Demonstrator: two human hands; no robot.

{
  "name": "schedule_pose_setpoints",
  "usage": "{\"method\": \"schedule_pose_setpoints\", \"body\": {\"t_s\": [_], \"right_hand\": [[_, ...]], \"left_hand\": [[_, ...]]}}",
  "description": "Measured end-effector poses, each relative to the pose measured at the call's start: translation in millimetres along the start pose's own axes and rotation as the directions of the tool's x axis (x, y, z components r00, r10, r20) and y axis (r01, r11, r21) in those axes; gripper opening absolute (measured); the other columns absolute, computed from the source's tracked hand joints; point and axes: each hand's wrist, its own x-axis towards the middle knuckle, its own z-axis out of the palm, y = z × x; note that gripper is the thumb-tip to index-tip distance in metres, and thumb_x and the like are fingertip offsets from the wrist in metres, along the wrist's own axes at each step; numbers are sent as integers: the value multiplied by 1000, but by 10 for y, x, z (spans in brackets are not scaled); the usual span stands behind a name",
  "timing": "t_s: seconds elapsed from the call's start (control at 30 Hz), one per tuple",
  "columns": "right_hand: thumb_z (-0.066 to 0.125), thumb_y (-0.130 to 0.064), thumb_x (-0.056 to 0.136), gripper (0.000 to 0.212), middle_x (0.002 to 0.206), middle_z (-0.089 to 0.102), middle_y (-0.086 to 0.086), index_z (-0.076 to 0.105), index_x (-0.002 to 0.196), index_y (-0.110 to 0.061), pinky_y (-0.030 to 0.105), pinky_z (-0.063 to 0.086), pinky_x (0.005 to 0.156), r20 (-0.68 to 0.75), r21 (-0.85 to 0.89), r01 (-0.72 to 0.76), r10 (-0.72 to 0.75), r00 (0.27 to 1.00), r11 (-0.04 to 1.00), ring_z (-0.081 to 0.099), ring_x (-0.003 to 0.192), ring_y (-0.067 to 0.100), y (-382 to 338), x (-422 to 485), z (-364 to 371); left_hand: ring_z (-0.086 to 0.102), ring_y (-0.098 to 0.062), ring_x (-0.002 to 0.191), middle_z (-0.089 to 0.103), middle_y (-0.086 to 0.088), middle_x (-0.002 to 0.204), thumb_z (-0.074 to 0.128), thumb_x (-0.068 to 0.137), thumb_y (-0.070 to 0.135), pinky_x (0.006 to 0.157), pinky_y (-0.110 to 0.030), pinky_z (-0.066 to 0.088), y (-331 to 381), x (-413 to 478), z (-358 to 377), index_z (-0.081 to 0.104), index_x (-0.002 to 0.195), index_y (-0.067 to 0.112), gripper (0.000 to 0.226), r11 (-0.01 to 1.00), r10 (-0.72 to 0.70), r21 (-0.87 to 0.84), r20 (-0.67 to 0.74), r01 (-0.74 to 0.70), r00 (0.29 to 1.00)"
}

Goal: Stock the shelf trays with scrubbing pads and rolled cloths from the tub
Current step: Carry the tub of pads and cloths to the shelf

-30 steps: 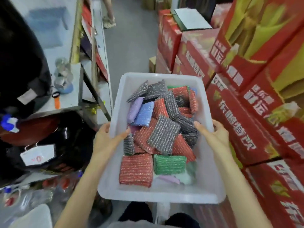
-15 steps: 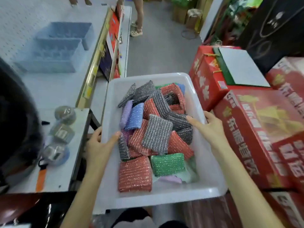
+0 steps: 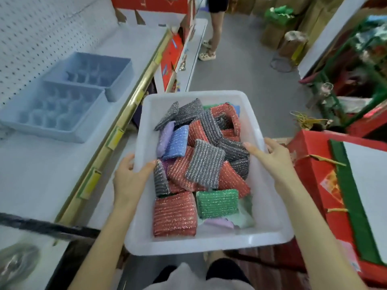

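On the shelf (image 3: 37, 174) trays (image 3: 52, 114) are set; the tub (image 3: 209, 241) is gripped by left hand (image 3: 129, 178) and right hand (image 3: 270, 158); the print on the box (image 3: 310, 181) looks illegible.

Fingertips of the left hand (image 3: 129, 178) and right hand (image 3: 270, 158), at 8 and 3 o'clock of the tub (image 3: 270, 233): hidden beyond its rim. 
Some pale cloths (image 3: 222, 221), tub's 5 o'clock: mostly buried under the green pad (image 3: 216, 203) — rolled or flat, cannot tell. 
One round object (image 3: 16, 262), frame's 8 o'clock: blurred, cut by the edge. 
One bystander (image 3: 215, 28), 12 o'clock: cut off above the thighs. 
Several shelf-rail labels (image 3: 114, 137), 9 o'clock — print too small to read.
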Motion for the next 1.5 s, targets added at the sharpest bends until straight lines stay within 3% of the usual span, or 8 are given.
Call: {"method": "schedule_pose_setpoints", "body": {"t_s": [0.13, 0.27, 0.43, 0.7, 0.97, 1.13, 1.3, 1.5], "right_hand": [[73, -31, 80, 61, 112, 51, -3, 51, 130, -5, 20, 35, 84, 68, -24, 16, -14, 998, 1000, 46, 100, 8, -242, 1111, 37], [74, -44, 76, 75, 137, 51, 4, 47, 136, -7, 33, 39, 101, 121, -98, 44, -32, 992, 994, 50, 118, 16, -624, 2163, 168], [72, -41, 78, 59, 129, 58, 6, 56, 125, -9, 31, 43, 92, 159, -88, 88, -73, 985, 992, 55, 108, 16, -1056, 3389, 582], [70, -46, 78, 77, 141, 46, 3, 41, 140, -13, 38, 39, 102, 208, -60, 82, -68, 976, 995, 47, 120, 18, -1782, 5185, 1554], [70, -50, 76, 80, 144, 43, 5, 42, 141, -11, 41, 37, 106, 381, -87, 174, -129, 916, 981, 44, 129, 22, -2630, 6670, 2575], [66, -40, 84, 62, 127, 48, -1, 47, 136, -11, 27, 33, 90, 612, -76, 237, -143, 778, 968, 46, 114, 16, -3032, 7437, 3502], [63, -41, 87, 71, 148, 37, 8, 35, 145, -12, 31, 32, 100, 804, -86, 318, -123, 581, 944, 39, 133, 23, -3342, 7944, 4271], [65, -38, 87, 63, 145, 42, 6, 41, 141, -18, 27, 30, 94, 912, -66, 367, -93, 399, 928, 39, 133, 22, -3569, 8239, 4946]], "left_hand": [[64, -14, 90, 67, 10, 95, 72, 82, 23, 88, -38, 51, 342, 669, 536, 62, 112, 19, 32, 999, -6, -48, -77, 2, 997], [62, -10, 87, 66, 12, 96, 72, 82, 25, 78, -32, 48, 712, 1305, 863, 62, 113, 20, 33, 996, -35, -90, -126, 24, 991], [65, -18, 84, 69, 6, 93, 66, 85, 17, 69, -30, 49, 1097, 2343, 1201, 67, 108, 24, 25, 983, -41, -185, -185, 7, 982], [66, -32, 94, 73, -5, 95, 69, 65, 35, 88, -47, 50, 1575, 4305, 1458, 72, 93, 23, 30, 967, -102, -251, -233, 41, 967], [64, -19, 86, 70, -4, 97, 66, 84, 13, 74, -28, 48, 2019, 5663, 1457, 66, 107, 14, 23, 935, -175, -354, -380, 32, 908], [60, -24, 106, 63, -9, 118, 74, 65, 39, 98, -40, 46, 1965, 6264, 1418, 52, 131, 13, 74, 910, -333, -402, -562, 101, 757], [53, -19, 111, 56, -5, 124, 71, 82, 33, 89, -29, 37, 1976, 6592, 1469, 47, 135, 17, 61, 883, -438, -456, -712, 113, 548], [49, -16, 107, 52, -2, 118, 66, 66, 51, 90, -28, 35, 2015, 6756, 1719, 47, 136, 14, 81, 864, -498, -494, -805, 101, 321]]}}
